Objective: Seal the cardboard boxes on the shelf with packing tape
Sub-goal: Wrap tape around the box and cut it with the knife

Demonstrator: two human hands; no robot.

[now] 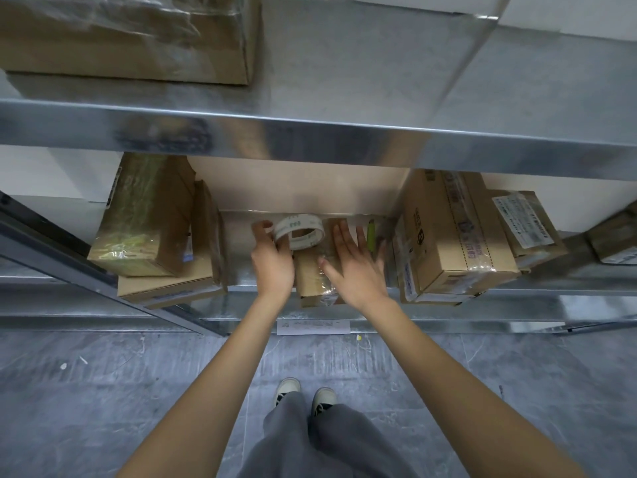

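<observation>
While left hand (272, 260) grips tape roll (299, 231), small box (315, 276) lies lengthwise — pointing into shelf (241, 274)

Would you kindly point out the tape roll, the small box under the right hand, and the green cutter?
tape roll (299, 231), head view, on its white front rim.
small box (310, 276), head view, on its brown top face.
green cutter (371, 236), head view, on its body.
</observation>
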